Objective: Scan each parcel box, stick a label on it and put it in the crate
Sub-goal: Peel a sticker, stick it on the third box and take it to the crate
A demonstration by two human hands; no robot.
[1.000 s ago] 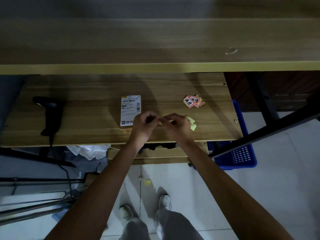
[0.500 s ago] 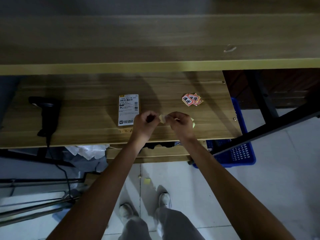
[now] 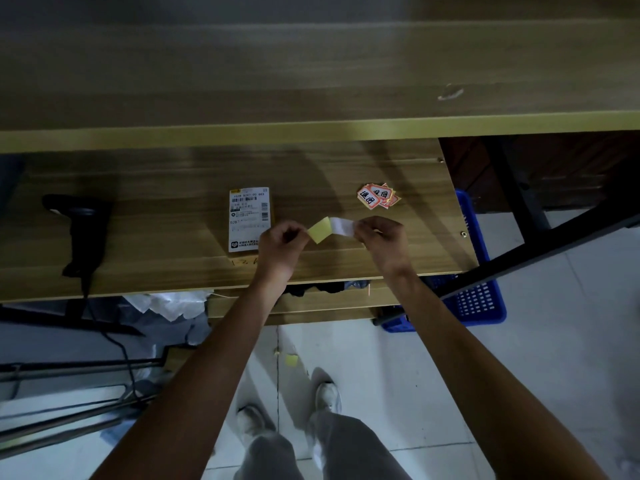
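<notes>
A small parcel box (image 3: 250, 219) with a white shipping label on top lies on the lower wooden shelf (image 3: 166, 237). Just right of it, above the shelf, my left hand (image 3: 282, 241) pinches a yellow backing paper (image 3: 320, 230). My right hand (image 3: 380, 237) pinches the white label (image 3: 342, 226), which is half peeled from that backing. A small pile of orange-and-white labels (image 3: 377, 195) lies behind my right hand. The black handheld scanner (image 3: 81, 230) rests at the shelf's left end. A blue plastic crate (image 3: 479, 299) stands on the floor at the right, partly hidden by the shelf.
A wider wooden tabletop (image 3: 311, 81) overhangs the shelf from behind. A black metal frame bar (image 3: 540, 251) crosses above the crate. The scanner's cable (image 3: 114, 344) hangs down to the floor. Crumpled plastic wrap (image 3: 166, 306) sits under the shelf. A yellow paper scrap (image 3: 291, 359) lies on the tiled floor near my feet.
My hands were close together picking at the sticker. They have pulled apart sideways, and the white label now shows peeled away from the yellow backing.
</notes>
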